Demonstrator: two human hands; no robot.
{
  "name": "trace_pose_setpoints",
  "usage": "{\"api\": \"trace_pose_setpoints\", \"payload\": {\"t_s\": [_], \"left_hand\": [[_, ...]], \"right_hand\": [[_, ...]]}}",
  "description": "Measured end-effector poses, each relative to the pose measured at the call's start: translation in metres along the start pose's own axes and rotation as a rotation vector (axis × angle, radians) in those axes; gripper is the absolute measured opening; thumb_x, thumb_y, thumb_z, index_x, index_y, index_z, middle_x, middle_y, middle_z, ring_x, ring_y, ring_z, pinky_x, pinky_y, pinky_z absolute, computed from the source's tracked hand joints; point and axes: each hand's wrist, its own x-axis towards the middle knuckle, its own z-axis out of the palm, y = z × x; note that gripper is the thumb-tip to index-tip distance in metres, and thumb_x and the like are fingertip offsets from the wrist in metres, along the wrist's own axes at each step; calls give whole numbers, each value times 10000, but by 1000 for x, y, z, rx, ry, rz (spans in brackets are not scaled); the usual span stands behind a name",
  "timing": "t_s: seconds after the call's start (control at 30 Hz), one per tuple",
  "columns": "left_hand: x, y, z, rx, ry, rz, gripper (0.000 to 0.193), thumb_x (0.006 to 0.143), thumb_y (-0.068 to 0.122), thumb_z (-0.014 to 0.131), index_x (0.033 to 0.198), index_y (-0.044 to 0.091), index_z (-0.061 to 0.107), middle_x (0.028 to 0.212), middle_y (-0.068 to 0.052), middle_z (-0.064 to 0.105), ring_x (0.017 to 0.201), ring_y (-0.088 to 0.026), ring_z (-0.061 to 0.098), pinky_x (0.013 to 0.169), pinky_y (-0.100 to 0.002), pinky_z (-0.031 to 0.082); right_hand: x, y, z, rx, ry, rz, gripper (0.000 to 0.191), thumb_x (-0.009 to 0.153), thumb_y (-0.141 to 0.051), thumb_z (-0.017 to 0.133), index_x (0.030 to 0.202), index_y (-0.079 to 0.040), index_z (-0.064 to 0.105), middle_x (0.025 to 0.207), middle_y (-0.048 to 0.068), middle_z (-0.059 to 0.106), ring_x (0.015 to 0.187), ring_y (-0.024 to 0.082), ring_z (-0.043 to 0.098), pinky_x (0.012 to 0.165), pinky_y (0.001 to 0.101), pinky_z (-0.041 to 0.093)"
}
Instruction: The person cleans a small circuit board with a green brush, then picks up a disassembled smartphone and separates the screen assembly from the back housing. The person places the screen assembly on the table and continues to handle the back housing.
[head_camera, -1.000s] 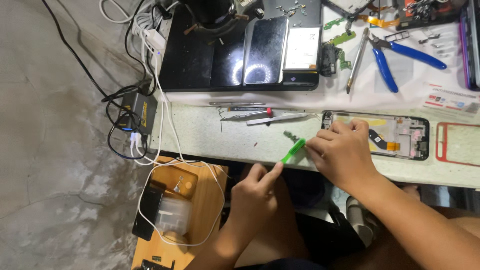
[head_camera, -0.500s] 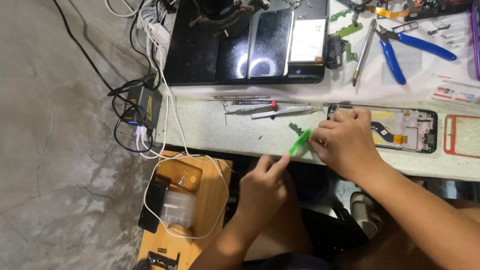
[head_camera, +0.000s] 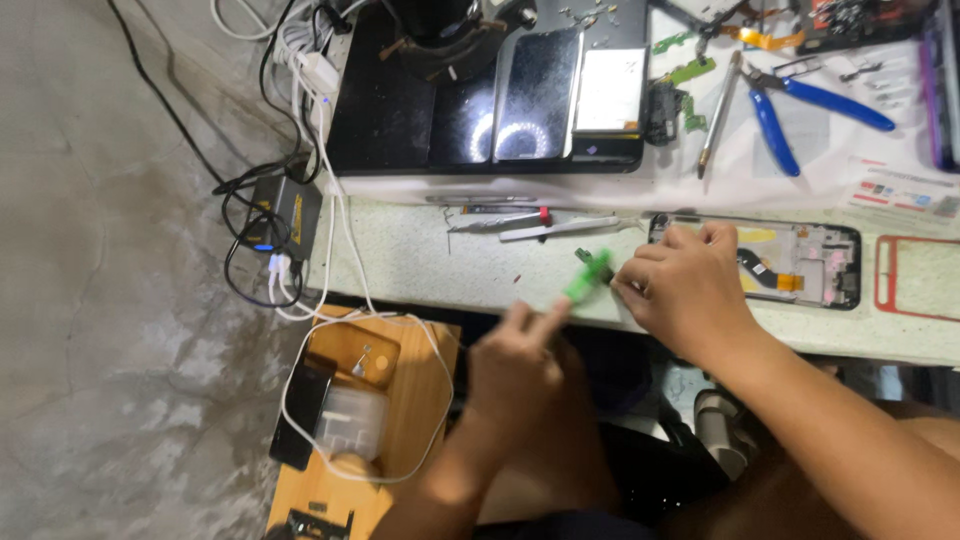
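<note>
Fingers of our blurred left hand pinch a green strip at the bench edge; our right hand rests, fingers curled, on an opened phone frame.

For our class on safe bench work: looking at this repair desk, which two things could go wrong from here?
1. The left hand is blurred with motion while it holds a green tool near the table edge; the tool might slip and fall.
2. The right hand rests on the opened phone frame, whose orange ribbon cable lies exposed; pressure there could damage it.
</note>
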Motion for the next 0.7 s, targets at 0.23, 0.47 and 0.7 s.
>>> {"api": "trace_pose_setpoints", "payload": {"t_s": [0.23, 0.47, 0.7], "left_hand": [[-11, 12, -10, -4, 11, 6, 541, 789, -6, 628, 1289, 181, 712, 941, -122, 619, 721, -348, 673, 643, -456, 571], [-10, 9, -9, 69, 68, 75, 543, 740, 13, 638, 1246, 192, 725, 902, -125, 601, 698, -356, 661, 627, -456, 572], [-17, 2, -8, 78, 55, -60, 515, 813, 17, 641, 1298, 180, 706, 919, -112, 619, 681, -341, 667, 611, -462, 560]], "right_hand": [[-9, 3, 0, -26, -1, -12, 63, 760, -248, 805, 721, -209, 772, 761, -93, 711, 858, 181, 586, 917, 488, 336], [-11, -1, -3, -37, 12, -25, 66, 761, -261, 807, 755, -201, 779, 761, -82, 706, 874, 191, 584, 908, 488, 334], [-9, 1, -4, -23, 3, -21, 69, 762, -254, 808, 726, -205, 776, 757, -89, 713, 860, 189, 582, 917, 493, 335]]}}
